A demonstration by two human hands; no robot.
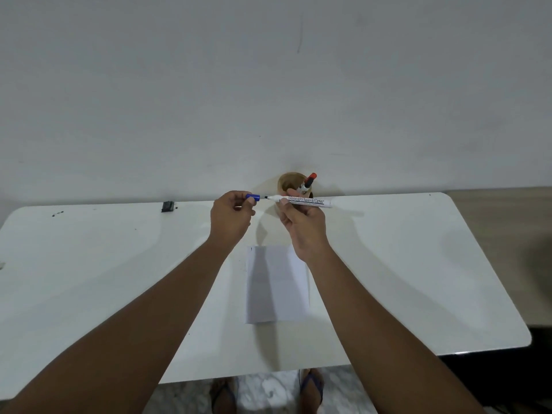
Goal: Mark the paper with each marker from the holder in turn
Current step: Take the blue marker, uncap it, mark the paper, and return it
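Right hand (pixel 304 225) raised above the far end of the paper (pixel 276 283), fingers curled narrow around the barrel of a white marker (pixel 306 201) (lettering along the side reads "Boardmarker"). Marker held level, dark tip pointing toward the left hand (pixel 231 218). Left hand raised beyond the paper's far left corner, thumb and fingertips pinched shut on a blue cap (pixel 253 196), open end facing the marker tip, just apart from it, not touching. Remaining left fingers folded into the palm.

Paper flat on the white table (pixel 418 264), a small dark mark near its far left corner. Round tan holder (pixel 288 182) beyond the paper at the table's far edge, partly hidden behind the right hand's fingers, one red-capped marker (pixel 309 181) leaning inside it. Small black object (pixel 168 206) well to the left of the paper, near the far edge, too small to identify.
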